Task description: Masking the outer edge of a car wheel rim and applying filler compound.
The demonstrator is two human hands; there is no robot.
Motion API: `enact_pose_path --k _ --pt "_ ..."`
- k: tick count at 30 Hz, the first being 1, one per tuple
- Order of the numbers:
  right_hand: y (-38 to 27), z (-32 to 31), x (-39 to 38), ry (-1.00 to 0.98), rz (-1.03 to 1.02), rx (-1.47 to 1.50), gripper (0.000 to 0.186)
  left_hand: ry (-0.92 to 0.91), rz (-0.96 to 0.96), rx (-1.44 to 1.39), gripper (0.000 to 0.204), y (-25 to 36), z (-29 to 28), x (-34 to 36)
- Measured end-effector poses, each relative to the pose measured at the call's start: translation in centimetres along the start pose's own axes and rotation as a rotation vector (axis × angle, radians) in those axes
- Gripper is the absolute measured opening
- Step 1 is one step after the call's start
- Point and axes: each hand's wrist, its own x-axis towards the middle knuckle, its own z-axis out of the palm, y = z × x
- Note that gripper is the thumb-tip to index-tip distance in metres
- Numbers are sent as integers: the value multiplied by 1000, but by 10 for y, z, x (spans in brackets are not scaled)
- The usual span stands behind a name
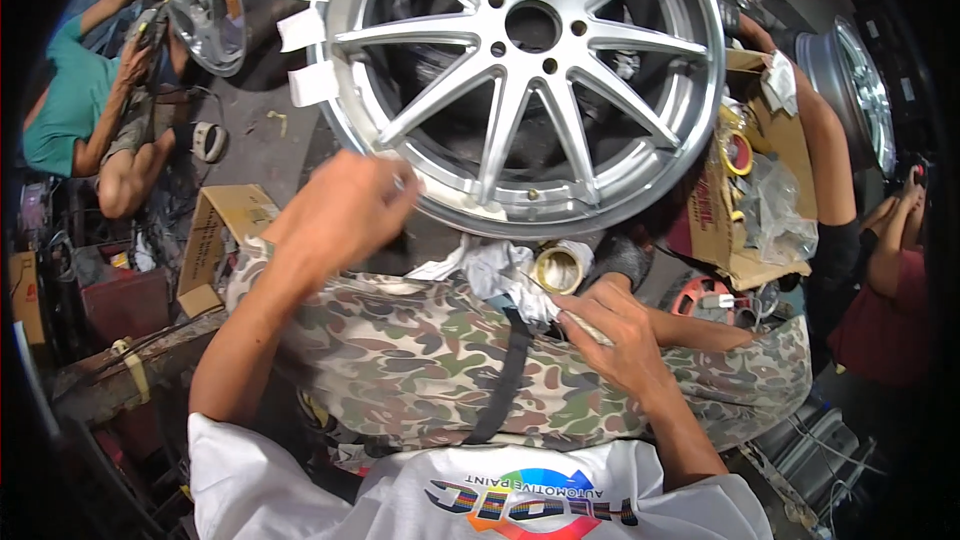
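A silver multi-spoke car wheel (520, 105) lies face up in front of me, with pale masking tape (455, 190) along part of its inner rim. My left hand (350, 205) is at the wheel's near left edge. Its fingers are drawn together and slightly blurred; what they pinch, if anything, is hidden. Over my lap, my right hand (618, 332) is closed around a slim tool with a pale handle (585, 327). Its thin end points up and left, and I cannot tell its exact kind. Beside that hand are a tape roll (558, 269) and crumpled white cloth or paper (495, 265).
White tape strips (312, 83) hang off the wheel's left edge. An open cardboard box (705, 210) with tape rolls and plastic stands at right, another carton (205, 250) at left. Further left, a person (85, 105) handles another wheel (205, 5). People and a wheel (850, 90) are at right.
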Motion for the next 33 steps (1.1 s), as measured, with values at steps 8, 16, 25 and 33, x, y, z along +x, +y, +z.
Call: enact_pose_path --k 8,16,25,33 --pt "-3 4 7 -1 -46 7 25 483 -599 -556 39 -133 -48 39" --pt "14 12 6 -162 -80 -218 28 654 -175 -329 19 -85 -52 25" --pt "48 27 26 -158 -53 -264 23 63 -216 -781 16 7 37 1" --pt "3 21 50 160 -109 -322 38 -232 -409 -1009 27 14 65 5"
